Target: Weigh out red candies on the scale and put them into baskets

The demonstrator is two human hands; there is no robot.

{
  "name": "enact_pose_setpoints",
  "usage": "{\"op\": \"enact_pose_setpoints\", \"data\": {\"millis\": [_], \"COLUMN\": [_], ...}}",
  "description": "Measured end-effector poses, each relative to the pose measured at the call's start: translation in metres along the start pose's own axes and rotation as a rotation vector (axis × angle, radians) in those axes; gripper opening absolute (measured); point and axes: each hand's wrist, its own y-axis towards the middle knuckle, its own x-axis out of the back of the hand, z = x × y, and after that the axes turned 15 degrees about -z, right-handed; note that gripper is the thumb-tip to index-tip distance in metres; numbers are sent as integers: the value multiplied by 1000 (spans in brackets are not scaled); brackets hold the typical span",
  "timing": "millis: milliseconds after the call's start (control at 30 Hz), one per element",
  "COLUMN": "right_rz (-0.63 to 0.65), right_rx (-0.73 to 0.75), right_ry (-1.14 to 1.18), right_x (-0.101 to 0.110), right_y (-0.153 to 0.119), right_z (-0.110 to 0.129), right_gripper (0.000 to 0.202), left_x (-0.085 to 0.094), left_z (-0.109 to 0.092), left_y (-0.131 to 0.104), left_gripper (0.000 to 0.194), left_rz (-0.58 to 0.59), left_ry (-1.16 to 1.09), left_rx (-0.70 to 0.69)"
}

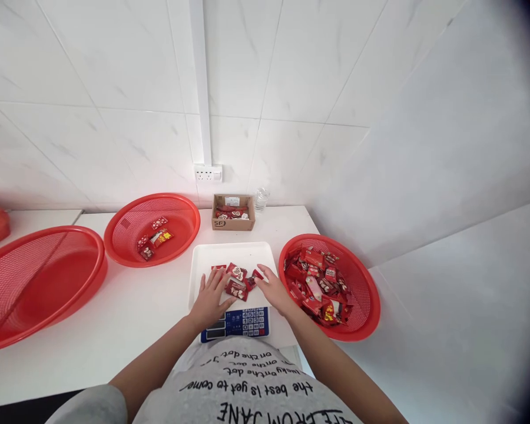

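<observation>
Currently the person's left hand lies low over the white weighing tray, its fingers spread and its thumb standing apart from them, beside a group of red candy packets. The right hand reaches in from the other side, its fingertips at a small dark-red packet; whether they pinch it or merely touch it cannot be told. These packets lie on the tray between the two hands, two of them showing large pale characters, with another partly hidden at the left fingers.

Below the tray's near edge shows the blue keypad panel of the digital scale. Just right of the tray, a red perforated plastic basket holds a heap of mostly red wrapped sweets. Behind the tray, a cardboard box marked SF contains more red packets, and a clear plastic container stands beside it near the tiled wall. To the left, a second red basket has a few packets in it, with a third red basket nearby on the white table.
</observation>
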Motion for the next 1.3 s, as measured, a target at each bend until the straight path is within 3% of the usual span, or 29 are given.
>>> {"op": "enact_pose_setpoints", "data": {"millis": [133, 267, 567, 633, 733, 900, 1133, 1300], "right_rz": [21, 85, 207, 161, -9, -230, -283, -269], "right_rx": [251, 272, 319, 342, 345, 332, 248, 244], "right_ry": [-251, -337, -267, -252, -242, -307, -409, -447], "right_x": [-2, -5, -9, -1, 16, 48, 71, 70], "right_y": [-4, -11, -18, -17, -14, -10, -17, -18], "right_z": [-9, -13, -5, -5, -9, -31, -71, -75], "right_gripper": [38, 39, 44, 42, 37, 37, 44, 49], "left_x": [0, -3, -4, -2, 1, 2, 2, 5], "left_z": [9, 11, 5, 3, -1, -8, -7, -9], "left_y": [-13, -17, -9, -10, -11, -12, -15, -14], "left_gripper": [59, 56, 60, 60, 57, 53, 46, 50], "left_rz": [1, 7, 45, 53, 48, 71, 88, 126], "left_ry": [30, 38, 5, 12, 14, 7, -2, -9], "left_rx": [71, 65, 26, 22, -23, -100, -105, -119]}}
